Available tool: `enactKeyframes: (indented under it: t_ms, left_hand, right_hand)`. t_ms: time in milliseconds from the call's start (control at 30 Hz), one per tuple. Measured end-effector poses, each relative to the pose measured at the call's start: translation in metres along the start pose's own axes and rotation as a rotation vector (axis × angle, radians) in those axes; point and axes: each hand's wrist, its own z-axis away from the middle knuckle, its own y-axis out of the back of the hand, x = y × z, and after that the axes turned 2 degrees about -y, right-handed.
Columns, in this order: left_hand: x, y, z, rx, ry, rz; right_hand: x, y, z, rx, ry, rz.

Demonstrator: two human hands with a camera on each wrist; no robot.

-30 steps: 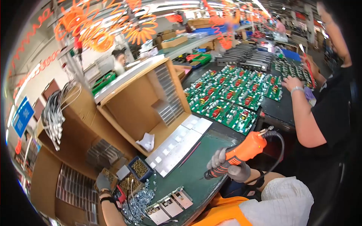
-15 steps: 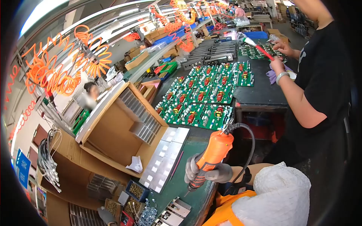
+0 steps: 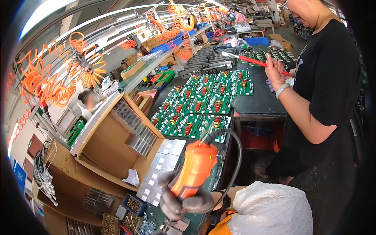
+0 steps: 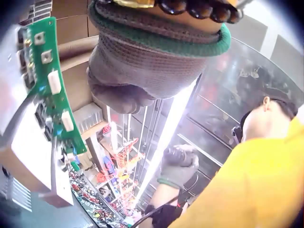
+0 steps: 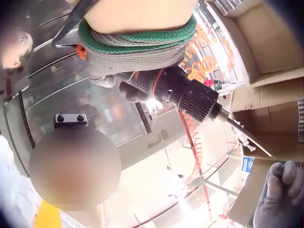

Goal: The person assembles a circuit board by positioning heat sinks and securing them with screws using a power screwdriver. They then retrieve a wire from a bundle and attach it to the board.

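Observation:
In a grey glove, my right hand (image 3: 174, 199) grips an orange electric screwdriver (image 3: 196, 164) with a black cord looping off its top end. Its black chuck and long thin bit (image 5: 251, 140) point toward my left hand (image 5: 280, 197) in the right wrist view. That gloved left hand has its fingertips drawn together close to the bit's tip, and nothing shows between them. Beside the left hand, in the left wrist view, stands a green circuit board (image 4: 66, 102) with white parts, joined to a pale metal plate (image 4: 33, 154).
Bins of brass-coloured screws (image 3: 133, 204) stand left of the hands, near cardboard boxes (image 3: 113, 147) holding finned metal parts. Flat metal plates (image 3: 172, 148) lie along the bench. Several green circuit boards (image 3: 196, 105) fill the far part. A person in black (image 3: 329, 78) holds a red-handled brush (image 3: 250, 60).
My left hand has left the screw bins and moved right toward the metal pieces. The screwdriver has come left and lower in my right hand. The other person has raised the brush.

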Motion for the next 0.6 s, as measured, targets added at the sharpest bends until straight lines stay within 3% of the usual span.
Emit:
enactKeyframes:
  t_ms: [167,200,267,333,467,600]
  left_hand:
    - [-0.024,-0.003,0.012,0.117,0.184,0.235]
    - [-0.031,-0.006,0.009,-0.016,0.059,0.306]
    - [-0.109,-0.004,0.013,0.193,0.028,0.542]
    - [-0.013,-0.009,0.011,0.034,0.232,0.377]
    - [-0.019,-0.014,0.01,0.058,0.27,0.419]
    - [-0.018,-0.016,0.012,0.047,0.203,0.273]
  right_hand:
    - [0.014,-0.007,0.001,-0.049,0.096,-0.038]
    - [0.015,-0.006,0.002,-0.063,0.109,-0.041]
    - [0.017,-0.004,0.002,-0.09,0.136,-0.046]
    - [0.019,-0.002,0.002,-0.114,0.161,-0.051]
    - [0.024,0.001,0.003,-0.156,0.174,-0.079]
    - [0.03,0.008,0.002,-0.005,0.178,0.005]
